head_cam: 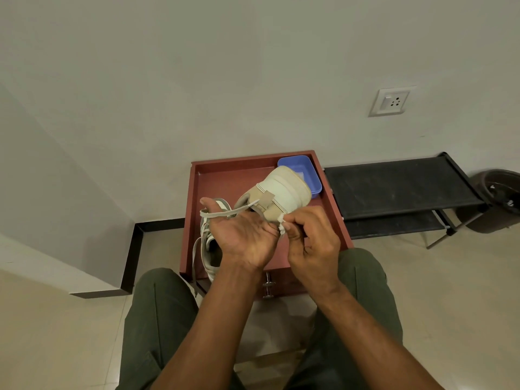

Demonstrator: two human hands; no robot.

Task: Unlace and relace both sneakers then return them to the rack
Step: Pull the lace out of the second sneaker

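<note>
I am seeing my left hand point(242, 237) lying palm-up with the flat beige shoelace point(225, 213) draped across it, while my right hand point(308, 237) is pinching the lace's white end. Both are holding up the cream-and-tan sneaker point(281, 192), sole facing away, above the red-brown wooden surface point(225, 175). The second sneaker point(209, 243) is lying there, the black rack point(399, 184) standing beyond.

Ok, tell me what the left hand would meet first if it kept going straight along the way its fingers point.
Probably the held cream and tan sneaker: the left hand lies palm up with a flat beige lace draped over it, its fingers toward the shoe's heel. Depth is unclear; beyond lies the red-brown wooden tray.
</note>
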